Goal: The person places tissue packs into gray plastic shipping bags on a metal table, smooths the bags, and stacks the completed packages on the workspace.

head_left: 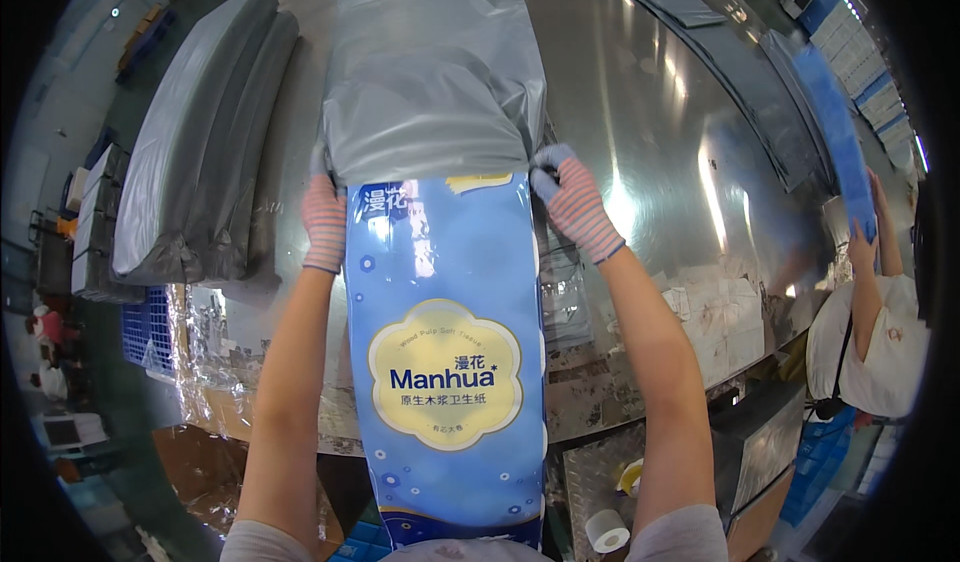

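1. Package (440,272), blue, from centre down to 6 o'clock; far end inside grey bag (430,82) toward 12.
2. Left hand (325,224), striped glove: 10 o'clock, at bag mouth's left edge; fingertips partly hidden, cannot tell if gripping.
3. Right hand (580,204), matching glove: 2 o'clock, fingers curled, grasping bag mouth's right edge.
4. Grey bundles (205,142): 10 o'clock, on metal tabletop (650,212).
5. Co-worker (885,317): 3–4 o'clock, hands on blue item (842,127).
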`<act>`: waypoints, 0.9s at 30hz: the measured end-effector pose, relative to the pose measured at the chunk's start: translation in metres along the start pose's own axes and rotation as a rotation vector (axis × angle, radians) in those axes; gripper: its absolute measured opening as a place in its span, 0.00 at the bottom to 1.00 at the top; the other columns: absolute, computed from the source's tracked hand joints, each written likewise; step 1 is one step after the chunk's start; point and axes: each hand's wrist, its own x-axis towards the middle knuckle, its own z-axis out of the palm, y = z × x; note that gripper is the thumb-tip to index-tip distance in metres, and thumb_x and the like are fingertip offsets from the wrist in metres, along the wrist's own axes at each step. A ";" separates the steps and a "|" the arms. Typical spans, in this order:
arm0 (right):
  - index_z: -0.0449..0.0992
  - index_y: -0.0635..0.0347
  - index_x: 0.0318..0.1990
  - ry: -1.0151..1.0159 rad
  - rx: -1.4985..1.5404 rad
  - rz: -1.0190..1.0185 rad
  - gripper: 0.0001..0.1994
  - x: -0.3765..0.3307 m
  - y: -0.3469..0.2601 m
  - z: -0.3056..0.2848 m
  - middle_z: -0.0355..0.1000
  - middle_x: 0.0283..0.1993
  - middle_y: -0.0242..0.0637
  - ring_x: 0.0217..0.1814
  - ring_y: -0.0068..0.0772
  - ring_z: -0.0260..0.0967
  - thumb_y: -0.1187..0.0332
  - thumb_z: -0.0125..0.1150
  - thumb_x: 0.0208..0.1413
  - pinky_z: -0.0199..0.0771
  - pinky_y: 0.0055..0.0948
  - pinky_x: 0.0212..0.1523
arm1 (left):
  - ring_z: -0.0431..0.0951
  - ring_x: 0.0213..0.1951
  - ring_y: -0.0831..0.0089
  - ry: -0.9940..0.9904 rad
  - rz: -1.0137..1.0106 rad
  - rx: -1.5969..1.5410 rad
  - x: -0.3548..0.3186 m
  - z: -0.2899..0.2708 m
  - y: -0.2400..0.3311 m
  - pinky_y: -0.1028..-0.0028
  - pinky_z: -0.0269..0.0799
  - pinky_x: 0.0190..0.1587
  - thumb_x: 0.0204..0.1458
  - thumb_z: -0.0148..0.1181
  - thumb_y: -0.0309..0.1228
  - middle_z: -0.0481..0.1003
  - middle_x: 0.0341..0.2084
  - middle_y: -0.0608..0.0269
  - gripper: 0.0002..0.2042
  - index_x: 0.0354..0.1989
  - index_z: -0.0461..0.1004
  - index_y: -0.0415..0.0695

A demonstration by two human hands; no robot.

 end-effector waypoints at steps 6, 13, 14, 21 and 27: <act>0.73 0.62 0.39 -0.313 -0.539 0.347 0.12 0.029 -0.017 0.018 0.69 0.47 0.53 0.50 0.50 0.66 0.72 0.51 0.46 0.68 0.40 0.47 | 0.72 0.41 0.58 -0.150 0.342 0.053 0.019 0.056 -0.095 0.68 0.69 0.43 0.46 0.52 0.37 0.74 0.32 0.55 0.10 0.34 0.71 0.46; 0.73 0.61 0.37 -0.543 -0.594 0.178 0.11 -0.043 -0.014 0.008 0.70 0.39 0.54 0.45 0.53 0.68 0.67 0.50 0.46 0.68 0.43 0.44 | 0.75 0.36 0.51 -0.511 0.390 0.406 -0.061 -0.043 -0.045 0.61 0.71 0.37 0.45 0.53 0.37 0.75 0.31 0.46 0.12 0.30 0.76 0.40; 0.74 0.61 0.33 -0.550 -0.564 0.142 0.09 -0.076 -0.035 0.000 0.71 0.34 0.53 0.40 0.54 0.69 0.68 0.51 0.45 0.69 0.44 0.41 | 0.75 0.35 0.51 -0.642 0.374 0.444 -0.088 -0.053 -0.065 0.60 0.71 0.37 0.44 0.54 0.38 0.75 0.30 0.47 0.12 0.28 0.77 0.41; 0.74 0.60 0.25 -1.015 -0.514 0.102 0.07 -0.318 -0.098 -0.044 0.71 0.24 0.48 0.30 0.52 0.71 0.67 0.52 0.40 0.71 0.46 0.31 | 0.76 0.31 0.51 -0.779 0.581 0.124 -0.347 -0.100 -0.154 0.60 0.72 0.34 0.43 0.53 0.42 0.75 0.25 0.47 0.14 0.26 0.76 0.44; 0.77 0.58 0.33 -1.252 -0.565 0.206 0.12 -0.385 -0.110 -0.030 0.73 0.35 0.48 0.38 0.49 0.72 0.65 0.50 0.44 0.72 0.41 0.38 | 0.76 0.36 0.55 -1.039 0.353 0.050 -0.431 -0.078 -0.204 0.63 0.72 0.39 0.47 0.49 0.38 0.76 0.30 0.53 0.12 0.34 0.77 0.48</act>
